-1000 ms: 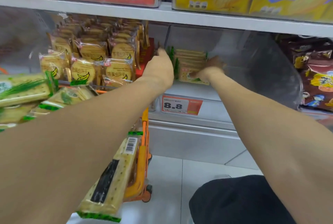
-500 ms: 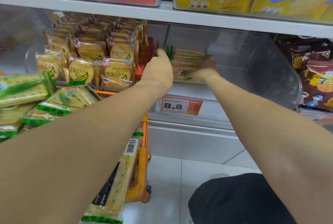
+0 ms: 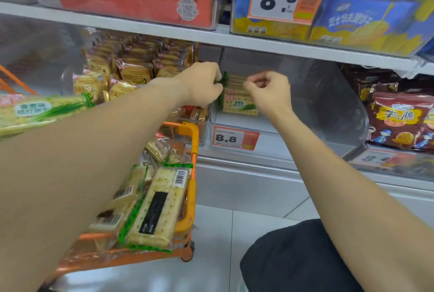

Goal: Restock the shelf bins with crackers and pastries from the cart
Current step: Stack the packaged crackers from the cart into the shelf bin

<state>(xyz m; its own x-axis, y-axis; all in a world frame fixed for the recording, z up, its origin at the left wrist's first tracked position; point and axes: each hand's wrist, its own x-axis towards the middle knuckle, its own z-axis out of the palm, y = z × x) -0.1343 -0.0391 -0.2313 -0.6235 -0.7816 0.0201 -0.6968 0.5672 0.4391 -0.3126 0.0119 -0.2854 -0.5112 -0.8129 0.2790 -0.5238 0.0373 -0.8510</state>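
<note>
A stack of green-edged cracker packs (image 3: 239,101) stands at the left end of a clear shelf bin (image 3: 328,108). My left hand (image 3: 204,82) grips the stack's left, green end, with its fingertips hidden behind the hand. Just in front of the stack's top right, my right hand (image 3: 267,89) hovers with fingers curled and nothing in it. Below my left arm, the orange cart (image 3: 193,141) holds more cracker packs (image 3: 155,207). Another cracker pack (image 3: 35,111) lies blurred at the far left.
Banana pastry packs (image 3: 133,75) fill the bin left of the crackers. Brown snack bags (image 3: 399,118) sit in the bin to the right. An 8.8 price tag (image 3: 234,138) hangs on the bin front. The upper shelf carries red and blue boxes. My knee (image 3: 293,256) is at lower right.
My right hand has come off the right side of the stack and drawn back, fingers curling in. My left hand stays at the stack's left end. The view has moved closer.
</note>
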